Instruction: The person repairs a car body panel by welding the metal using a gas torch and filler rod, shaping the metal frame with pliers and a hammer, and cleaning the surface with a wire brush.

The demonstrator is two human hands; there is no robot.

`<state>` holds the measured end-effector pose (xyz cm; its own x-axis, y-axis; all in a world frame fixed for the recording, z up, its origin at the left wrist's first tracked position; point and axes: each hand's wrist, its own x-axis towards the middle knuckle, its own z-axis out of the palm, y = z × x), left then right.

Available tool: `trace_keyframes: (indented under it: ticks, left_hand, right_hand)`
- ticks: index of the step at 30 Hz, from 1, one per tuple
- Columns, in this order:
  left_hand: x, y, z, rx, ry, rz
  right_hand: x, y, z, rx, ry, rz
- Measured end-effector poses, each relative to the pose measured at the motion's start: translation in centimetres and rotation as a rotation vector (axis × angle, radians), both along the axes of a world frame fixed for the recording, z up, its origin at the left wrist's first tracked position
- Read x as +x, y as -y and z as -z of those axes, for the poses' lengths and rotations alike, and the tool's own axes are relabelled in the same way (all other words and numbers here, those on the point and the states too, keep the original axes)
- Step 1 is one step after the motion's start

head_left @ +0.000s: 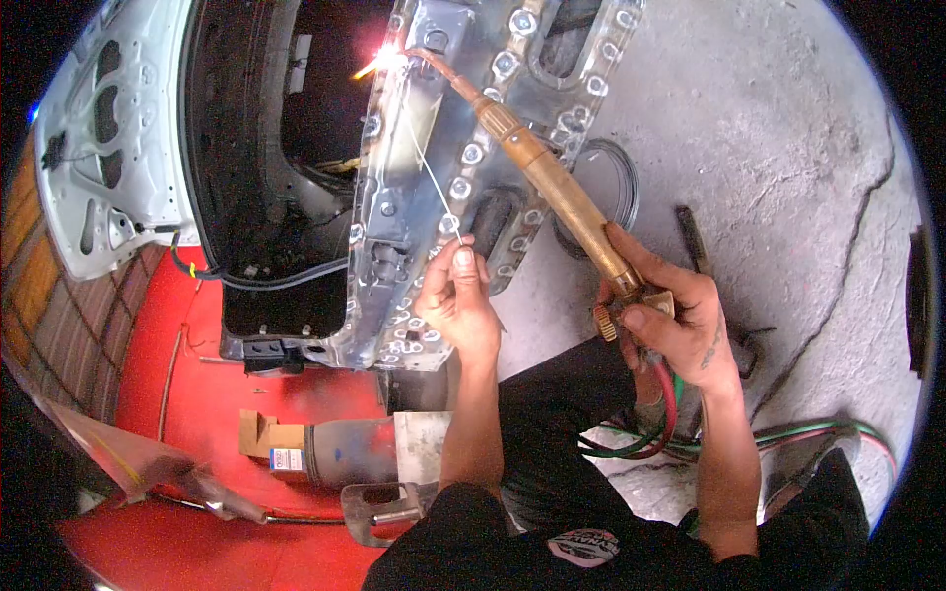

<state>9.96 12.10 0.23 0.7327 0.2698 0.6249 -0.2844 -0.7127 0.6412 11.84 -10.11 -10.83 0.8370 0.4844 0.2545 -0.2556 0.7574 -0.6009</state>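
While my left hand pinches one thin rod, my right hand grips one brass-coloured torch, flame at metal panel, eleven o'clock.

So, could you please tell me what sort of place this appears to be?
Most likely a car body repair shop: there is a partly stripped vehicle body showing bare metal, a lit torch with its bright glow at that metal, and hoses on the cracked grey floor.

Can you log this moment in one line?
left hand: holding thin rod | right hand: gripping torch | bright flare: at metal panel | hoses: red and green
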Motion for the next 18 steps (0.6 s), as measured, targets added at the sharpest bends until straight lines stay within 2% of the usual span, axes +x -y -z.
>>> trace_keyframes:
  ticks: [18]
  left_hand:
    - [-0.16, 0.44, -0.27, 0.005, -0.028, -0.035]
  right_hand:
    - [-0.01, 0.02, -0.04, -0.036, 0.028, 0.023]
